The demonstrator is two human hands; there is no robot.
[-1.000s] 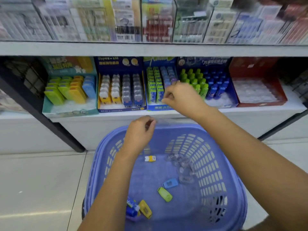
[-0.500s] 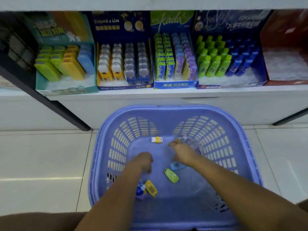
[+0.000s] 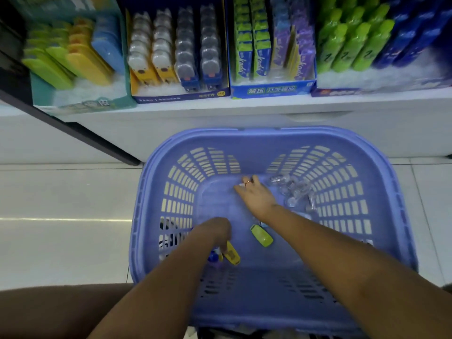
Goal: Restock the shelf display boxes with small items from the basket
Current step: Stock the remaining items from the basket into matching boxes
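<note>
A purple-blue slotted basket (image 3: 269, 134) stands on the floor below the shelf. My right hand (image 3: 256, 196), a ring on one finger, reaches to the far middle of the basket floor and pinches a small whitish item (image 3: 241, 184), mostly hidden by the fingers. My left hand (image 3: 215, 231) is at the near left, its fingers curled down on a yellow item (image 3: 232, 256), with a blue item (image 3: 213, 257) beside it. A green item (image 3: 261, 235) lies between my arms. Clear plastic pieces (image 3: 294, 192) lie right of my right hand.
On the white shelf (image 3: 220, 111) stand several display boxes: a teal one (image 3: 97, 104) with green, yellow and blue items, a dark blue one (image 3: 181, 96) with bear-shaped items, a blue one (image 3: 271, 89) with green and purple packs, and one with green and blue bottles (image 3: 354, 45). A black post (image 3: 80, 133) slants left of the basket.
My right hand left the shelf box and came down into the basket, then reached to the far middle. My left hand dropped to the yellow item. My view tilted down.
</note>
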